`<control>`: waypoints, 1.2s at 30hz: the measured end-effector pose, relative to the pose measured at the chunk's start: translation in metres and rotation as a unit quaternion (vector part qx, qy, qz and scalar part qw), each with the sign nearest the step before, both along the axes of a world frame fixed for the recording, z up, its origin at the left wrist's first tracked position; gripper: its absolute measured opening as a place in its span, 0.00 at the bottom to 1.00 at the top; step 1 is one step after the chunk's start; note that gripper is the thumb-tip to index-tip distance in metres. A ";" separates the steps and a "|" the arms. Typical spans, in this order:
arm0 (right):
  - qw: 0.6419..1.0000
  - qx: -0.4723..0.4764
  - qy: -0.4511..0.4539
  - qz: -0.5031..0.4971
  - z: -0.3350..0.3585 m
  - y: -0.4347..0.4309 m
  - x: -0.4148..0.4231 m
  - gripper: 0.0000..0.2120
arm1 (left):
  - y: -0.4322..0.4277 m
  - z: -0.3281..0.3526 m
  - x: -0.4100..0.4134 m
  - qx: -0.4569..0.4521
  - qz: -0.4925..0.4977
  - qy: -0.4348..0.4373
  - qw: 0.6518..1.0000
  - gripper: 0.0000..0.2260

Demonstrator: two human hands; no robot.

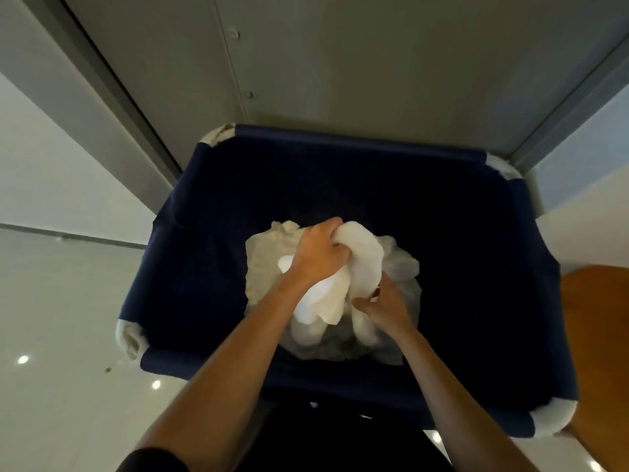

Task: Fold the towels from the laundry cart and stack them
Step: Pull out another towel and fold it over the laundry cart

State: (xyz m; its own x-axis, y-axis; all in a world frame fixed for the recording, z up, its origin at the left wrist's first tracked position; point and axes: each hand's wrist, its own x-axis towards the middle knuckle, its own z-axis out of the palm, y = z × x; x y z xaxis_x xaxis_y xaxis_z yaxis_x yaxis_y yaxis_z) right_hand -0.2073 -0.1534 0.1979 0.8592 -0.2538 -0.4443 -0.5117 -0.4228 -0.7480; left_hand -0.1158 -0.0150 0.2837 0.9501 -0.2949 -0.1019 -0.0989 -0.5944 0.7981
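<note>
Dark sleeve fabric (149, 461) edges the left arm at the view's bottom. Both bare forearms reach into the navy cloth laundry cart (204, 233). The right hand (384, 306) curls its fingers round the lower folds of a crumpled white towel (360, 264); just beyond, the left hand (320, 253) grips the towel's upper bunch in a fist. Under the towel, mid-cart, lies a clear plastic bag (262, 267). A grey metal panel (340, 63) rises behind the cart.

Crumpled white towel (354, 267) over clear plastic bag (400, 264), inside navy fabric laundry cart (357, 142); orange wooden worktop (595, 318) right of cart.
</note>
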 end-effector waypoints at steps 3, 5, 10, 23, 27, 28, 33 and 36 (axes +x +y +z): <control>0.999 -0.044 -0.001 0.007 -0.005 -0.003 0.000 0.09 | 0.002 0.021 -0.003 -0.021 0.038 -0.014 0.999 0.04; 0.998 -0.063 -0.022 -0.010 0.004 -0.009 0.002 0.07 | 0.008 0.026 -0.002 -0.009 0.076 -0.009 0.997 0.03; 0.990 -0.042 -0.127 -0.041 0.057 -0.028 0.011 0.07 | 0.033 0.021 0.008 0.111 0.131 0.018 0.985 0.08; 0.977 0.006 -0.213 0.028 0.117 -0.006 0.052 0.07 | -0.013 0.033 0.006 0.050 -0.054 0.002 0.997 0.06; 0.977 0.008 -0.214 0.019 0.109 -0.007 0.048 0.21 | -0.013 0.048 0.022 0.011 -0.041 -0.008 0.999 0.08; 0.980 -0.024 -0.198 0.028 0.102 -0.008 0.043 0.27 | -0.013 0.052 0.026 -0.007 -0.038 -0.006 0.999 0.09; 0.992 -0.072 -0.105 -0.006 0.071 0.005 0.028 0.12 | -0.013 0.064 0.039 -0.055 -0.037 -0.011 0.998 0.09; 0.986 -0.081 -0.143 -0.029 0.076 0.005 0.037 0.03 | -0.005 0.063 0.050 -0.045 -0.011 -0.019 0.999 0.09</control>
